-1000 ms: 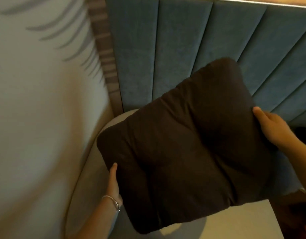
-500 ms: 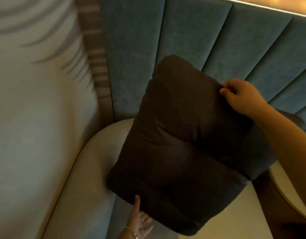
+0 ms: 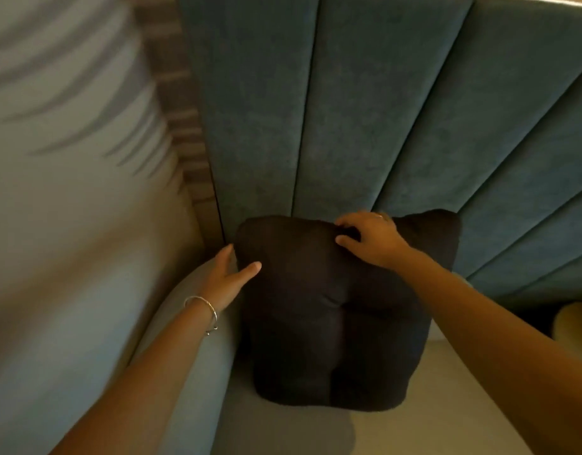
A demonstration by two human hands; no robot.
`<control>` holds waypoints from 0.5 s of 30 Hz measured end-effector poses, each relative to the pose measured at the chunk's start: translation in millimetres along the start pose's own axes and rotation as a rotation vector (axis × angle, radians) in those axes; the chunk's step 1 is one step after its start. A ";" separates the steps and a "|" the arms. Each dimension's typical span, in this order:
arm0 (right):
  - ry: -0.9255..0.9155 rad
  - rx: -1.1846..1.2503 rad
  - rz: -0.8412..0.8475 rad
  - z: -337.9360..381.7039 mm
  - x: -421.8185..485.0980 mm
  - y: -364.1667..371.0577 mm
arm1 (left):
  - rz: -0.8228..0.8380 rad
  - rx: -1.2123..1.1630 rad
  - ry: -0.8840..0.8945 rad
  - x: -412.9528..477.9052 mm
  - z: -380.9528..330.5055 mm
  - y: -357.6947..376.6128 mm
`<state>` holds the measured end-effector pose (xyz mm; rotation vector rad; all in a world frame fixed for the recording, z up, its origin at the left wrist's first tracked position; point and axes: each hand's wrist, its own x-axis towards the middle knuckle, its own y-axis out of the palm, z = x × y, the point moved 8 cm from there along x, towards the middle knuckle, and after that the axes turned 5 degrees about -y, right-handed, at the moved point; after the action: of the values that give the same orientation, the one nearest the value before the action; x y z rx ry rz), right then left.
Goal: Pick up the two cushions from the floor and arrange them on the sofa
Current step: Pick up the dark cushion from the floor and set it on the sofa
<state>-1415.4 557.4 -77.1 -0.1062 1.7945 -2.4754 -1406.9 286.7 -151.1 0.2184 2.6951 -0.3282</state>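
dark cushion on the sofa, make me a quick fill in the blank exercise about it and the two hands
1. The dark cushion stands on the sofa seat, leaning against the blue ____ panels behind it.
2. The right hand pinches the cushion at its ____ edge.
3. The left hand, fingers spread, touches the cushion's ____ side.
4. The wrist with the bracelet belongs to the ____ hand.

Missing words: padded; top; left; left
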 end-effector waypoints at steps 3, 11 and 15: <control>0.283 -0.070 -0.046 -80.4 -34.3 -23.8 | 0.008 0.051 -0.027 26.4 -3.7 13.2; 0.850 0.739 -0.391 -207.7 -116.1 -13.0 | 0.113 -0.262 0.063 62.1 -4.7 61.6; 0.894 0.970 -0.332 -199.5 -139.0 33.1 | -0.034 -0.351 0.048 61.8 4.4 72.5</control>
<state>-1297.2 750.5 -171.6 0.9415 0.4195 -3.6477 -1446.4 361.5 -195.2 0.0767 2.7492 0.1436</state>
